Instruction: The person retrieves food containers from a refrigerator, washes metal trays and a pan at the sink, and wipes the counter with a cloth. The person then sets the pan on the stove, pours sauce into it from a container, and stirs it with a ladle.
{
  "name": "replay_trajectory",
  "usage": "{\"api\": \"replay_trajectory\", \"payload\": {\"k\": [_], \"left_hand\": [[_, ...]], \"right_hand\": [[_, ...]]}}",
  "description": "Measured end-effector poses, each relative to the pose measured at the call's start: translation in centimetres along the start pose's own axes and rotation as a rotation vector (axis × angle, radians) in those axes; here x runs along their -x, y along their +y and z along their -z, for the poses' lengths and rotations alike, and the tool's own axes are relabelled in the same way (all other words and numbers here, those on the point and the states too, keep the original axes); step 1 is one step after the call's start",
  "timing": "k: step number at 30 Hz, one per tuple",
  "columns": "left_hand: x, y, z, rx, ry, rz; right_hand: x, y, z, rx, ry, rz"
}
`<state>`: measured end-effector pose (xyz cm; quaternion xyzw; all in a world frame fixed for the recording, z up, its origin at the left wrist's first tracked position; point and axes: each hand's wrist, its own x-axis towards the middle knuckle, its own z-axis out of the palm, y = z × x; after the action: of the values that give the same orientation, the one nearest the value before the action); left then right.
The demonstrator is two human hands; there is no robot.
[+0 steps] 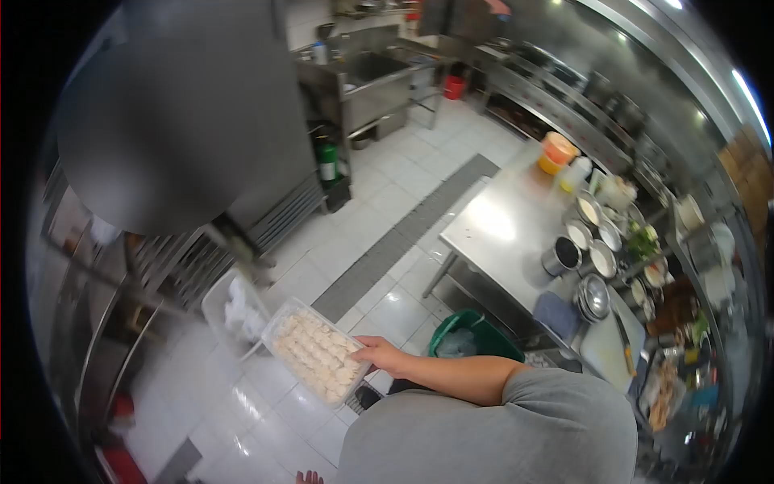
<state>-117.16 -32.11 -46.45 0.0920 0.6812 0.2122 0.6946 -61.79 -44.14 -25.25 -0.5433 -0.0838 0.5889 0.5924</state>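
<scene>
My right hand [380, 356] grips the near right side of a clear plastic tub [272, 327], with the fingers partly hidden beneath it. Pale, lumpy pieces of food [316, 355], possibly dumplings, fill the tub in rows. The tub is held in the air above the tiled floor. At the bottom edge of the view only the fingertips of my left hand [309, 477] show, slightly apart and with nothing seen in them. A white bin [222, 310] with crumpled white material inside stands just beyond the tub.
A steel table [492, 218] on the right bears bowls, pots, a knife and a cutting board [606, 347]. Beneath its near end stands a green bin [484, 327]. A large steel cabinet [258, 105] rises at left, beside a green cylinder [327, 161] and a sink [375, 68].
</scene>
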Motion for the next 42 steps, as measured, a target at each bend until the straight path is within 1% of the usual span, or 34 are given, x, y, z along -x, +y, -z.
{"api": "replay_trajectory", "payload": {"k": [2, 3, 5, 7, 8, 11, 12, 13, 14, 15, 16, 17, 19, 20, 21, 24, 25, 27, 29, 31, 33, 35, 36, 38, 40, 41, 42], "left_hand": [[-4.9, 5.9, -5.5, -0.26, -0.098, -0.139], [-6.2, 8.7, -9.7, -0.358, -0.171, -0.226], [-6.0, 14.9, -20.5, -0.485, -0.209, -0.358], [-7.1, 20.7, -30.6, -0.515, -0.261, -0.472], [-6.0, 23.0, -35.9, -0.559, -0.297, -0.533], [-3.1, 27.6, -49.2, -0.608, -0.373, -0.677], [-1.7, 28.3, -53.1, -0.59, -0.402, -0.727], [0.1, 28.4, -56.1, -0.57, -0.417, -0.776], [2.1, 28.7, -59.1, -0.545, -0.393, -0.794], [4.4, 29.0, -62.4, -0.548, -0.458, -0.843], [6.2, 29.9, -65.1, -0.562, -0.522, -0.896], [7.1, 31.0, -67.2, -0.551, -0.505, -0.919], [8.0, 32.3, -71.2, -0.655, -0.542, -1.098], [8.6, 33.1, -73.1, -0.579, -0.572, -1.133], [8.7, 34.3, -74.7, -0.567, -0.572, -1.142], [9.2, 39.5, -79.9, -0.588, -0.622, -1.299], [8.9, 41.5, -81.9, -0.626, -0.602, -1.352], [10.1, 44.7, -86.6, -0.624, -0.669, -1.467], [13.3, 46.9, -92.3, -0.635, -0.65, -1.506], [15.5, 49.0, -98.1, -0.646, -0.737, -1.536], [19.4, 49.8, -104.4, -0.673, -0.715, -1.828], [24.5, 49.4, -109.5, -0.665, -0.667, -1.996], [27.0, 49.0, -111.6, -0.64, -0.661, -2.021], [30.9, 47.9, -115.7, -0.611, -0.626, -2.06], [32.9, 47.0, -118.9, -0.548, -0.437, -2.107], [33.1, 47.5, -120.0, -0.541, -0.41, -2.111], [33.3, 47.8, -120.8, -0.455, -0.353, -2.095]], "right_hand": [[-1.1, -1.3, 1.4, -0.065, 0.067, 0.087], [-1.2, -2.2, 2.2, -0.088, 0.103, 0.103], [-1.0, -4.6, 4.0, -0.127, 0.252, 0.143], [-0.9, -6.6, 6.4, -0.179, 0.292, 0.179], [-0.9, -7.5, 7.6, -0.188, 0.353, 0.197], [-2.1, -9.2, 12.1, -0.212, 0.458, 0.228], [-2.8, -9.6, 13.8, -0.227, 0.508, 0.225], [-3.2, -9.5, 15.5, -0.217, 0.48, 0.221], [-4.1, -9.7, 17.2, -0.208, 0.542, 0.222], [-5.3, -10.8, 18.8, -0.201, 0.603, 0.233], [-5.9, -12.2, 19.7, -0.26, 0.578, 0.258], [-6.2, -13.8, 20.2, -0.32, 0.558, 0.278], [-7.7, -16.5, 21.7, -0.312, 0.554, 0.289], [-8.6, -17.4, 22.5, -0.326, 0.595, 0.29], [-9.6, -18.5, 23.2, -0.343, 0.638, 0.295], [-12.7, -22.3, 24.5, -0.398, 0.649, 0.346], [-13.8, -23.1, 25.1, -0.421, 0.652, 0.363], [-16.1, -24.2, 26.5, -0.398, 0.718, 0.372], [-17.5, -26.4, 27.3, -0.433, 0.746, 0.412], [-18.3, -28.5, 27.8, -0.464, 0.781, 0.421], [-19.4, -30.1, 29.0, -0.5, 0.811, 0.432], [-19.8, -30.4, 30.1, -0.563, 0.843, 0.482], [-19.9, -30.8, 30.6, -0.569, 0.848, 0.477], [-20.0, -32.2, 31.8, -0.56, 0.905, 0.551], [-19.4, -33.9, 33.7, -0.55, 0.905, 0.553], [-19.5, -34.9, 34.9, -0.542, 0.919, 0.561], [-19.8, -35.7, 36.4, -0.544, 0.918, 0.57]]}}
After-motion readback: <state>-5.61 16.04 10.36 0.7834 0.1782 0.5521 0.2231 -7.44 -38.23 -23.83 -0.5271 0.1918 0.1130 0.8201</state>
